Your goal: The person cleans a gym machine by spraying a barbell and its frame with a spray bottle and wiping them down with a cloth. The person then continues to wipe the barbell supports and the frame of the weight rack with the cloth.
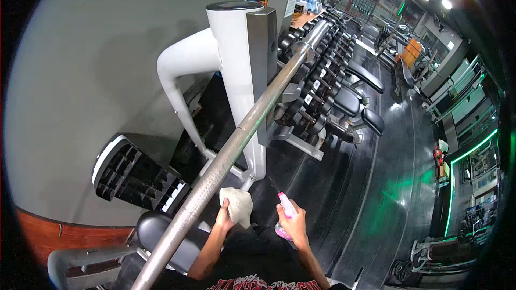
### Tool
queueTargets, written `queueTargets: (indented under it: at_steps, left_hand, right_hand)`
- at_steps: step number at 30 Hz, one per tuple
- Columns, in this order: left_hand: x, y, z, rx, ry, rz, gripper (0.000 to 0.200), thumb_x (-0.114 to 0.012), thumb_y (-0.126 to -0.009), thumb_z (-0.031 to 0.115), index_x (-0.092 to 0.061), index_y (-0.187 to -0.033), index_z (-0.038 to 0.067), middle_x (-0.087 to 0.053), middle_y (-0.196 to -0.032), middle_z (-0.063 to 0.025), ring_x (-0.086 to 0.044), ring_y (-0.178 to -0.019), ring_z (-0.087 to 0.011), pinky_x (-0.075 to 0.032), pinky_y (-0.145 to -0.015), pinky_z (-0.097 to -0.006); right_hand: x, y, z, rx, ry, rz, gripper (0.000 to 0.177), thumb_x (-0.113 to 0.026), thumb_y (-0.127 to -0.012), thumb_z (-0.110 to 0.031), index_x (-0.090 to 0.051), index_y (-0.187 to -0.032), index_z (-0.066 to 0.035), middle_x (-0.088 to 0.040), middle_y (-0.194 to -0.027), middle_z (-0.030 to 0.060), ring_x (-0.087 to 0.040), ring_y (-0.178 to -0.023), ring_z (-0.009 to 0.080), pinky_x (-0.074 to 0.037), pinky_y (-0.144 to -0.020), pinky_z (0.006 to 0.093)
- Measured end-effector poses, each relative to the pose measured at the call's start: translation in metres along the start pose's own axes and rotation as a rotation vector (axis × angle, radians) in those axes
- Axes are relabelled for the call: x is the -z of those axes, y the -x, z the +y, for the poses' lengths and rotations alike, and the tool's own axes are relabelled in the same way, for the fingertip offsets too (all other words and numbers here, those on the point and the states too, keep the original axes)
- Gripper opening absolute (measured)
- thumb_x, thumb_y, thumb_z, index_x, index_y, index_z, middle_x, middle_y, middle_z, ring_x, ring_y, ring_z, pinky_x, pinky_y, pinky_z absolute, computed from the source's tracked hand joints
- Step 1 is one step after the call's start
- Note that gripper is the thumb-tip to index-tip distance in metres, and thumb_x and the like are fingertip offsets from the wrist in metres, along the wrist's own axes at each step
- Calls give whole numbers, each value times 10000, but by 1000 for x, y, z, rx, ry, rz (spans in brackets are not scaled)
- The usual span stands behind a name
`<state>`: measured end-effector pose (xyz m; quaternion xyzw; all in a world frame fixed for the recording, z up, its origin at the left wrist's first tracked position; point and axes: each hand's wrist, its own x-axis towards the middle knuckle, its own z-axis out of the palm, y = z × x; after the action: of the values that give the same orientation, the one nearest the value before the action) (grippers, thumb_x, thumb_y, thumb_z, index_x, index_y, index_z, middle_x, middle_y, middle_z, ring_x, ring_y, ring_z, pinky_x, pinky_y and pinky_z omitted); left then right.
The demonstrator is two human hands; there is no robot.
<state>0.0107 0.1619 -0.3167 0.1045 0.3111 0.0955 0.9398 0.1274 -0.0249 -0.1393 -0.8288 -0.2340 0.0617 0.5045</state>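
A long steel barbell (236, 139) runs slantwise across the scene, from the near left up toward the far right. Its shaft is knurled and grey, with a smooth sleeve at the far end. Behind it stands a white machine upright (236, 75), set against the grey wall on the left. Farther off, on the right, a dumbbell rack (317, 86) carries rows of black dumbbells. A black padded seat (156, 231) sits under the near part of the bar.

The left hand (223, 219) is closed around a pale, crumpled cloth (239, 204), fingers bunched into its folds. The cloth is at the right side of the bar's near section, touching it or just beside it. The right hand (294, 225) is well to the right of the bar, wrapped around a pink spray bottle (286, 209). The bottle stands roughly upright in the fist, nozzle head above the knuckles and pointing left toward the cloth. Its body is mostly hidden by the fingers, so how much liquid it holds cannot be told.
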Motion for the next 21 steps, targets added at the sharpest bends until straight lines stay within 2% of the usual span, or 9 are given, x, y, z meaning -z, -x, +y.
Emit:
queueTargets:
  at_steps: [5, 7, 15, 21]
  left_hand:
    - [4, -3, 7, 1, -24, -40, 624, -413, -943, 515, -365, -1406, 98, -467, -1390, -115, -434, -1281, -325, -324, -1067, -526]
    - [-2, -2, 11, 17, -28, 12, 634, -403, -946, 519, -344, -1416, 96, -449, -1404, -123, -425, -1287, -335, -319, -1070, -533]
    - [-4, -12, 24, 13, -14, 32, 604, -436, -954, 477, -356, -1404, 82, -459, -1396, -119, -438, -1282, -310, -327, -1075, -504]
    - [-24, -9, 31, -13, 52, 10, 572, -429, -965, 455, -380, -1386, 70, -471, -1383, -116, -452, -1271, -296, -338, -1073, -485]
  right_hand:
    - [-4, -3, -7, 22, 14, 17, 206, -678, -848, -230, -601, -860, -40, -648, -730, 167, -668, -711, 342, -505, -596, 385]
    - [-5, -4, -7, 2, -6, 9, 202, -674, -847, -231, -595, -854, -46, -644, -724, 175, -664, -719, 355, -506, -597, 400]
    - [-19, -8, 17, -177, 181, -150, 246, -633, -853, -303, -587, -871, -62, -646, -755, 214, -624, -770, 433, -500, -652, 497]
    - [-18, -19, 26, -191, 206, -264, 268, -645, -847, -311, -601, -906, -53, -659, -825, 215, -628, -827, 426, -503, -690, 491]
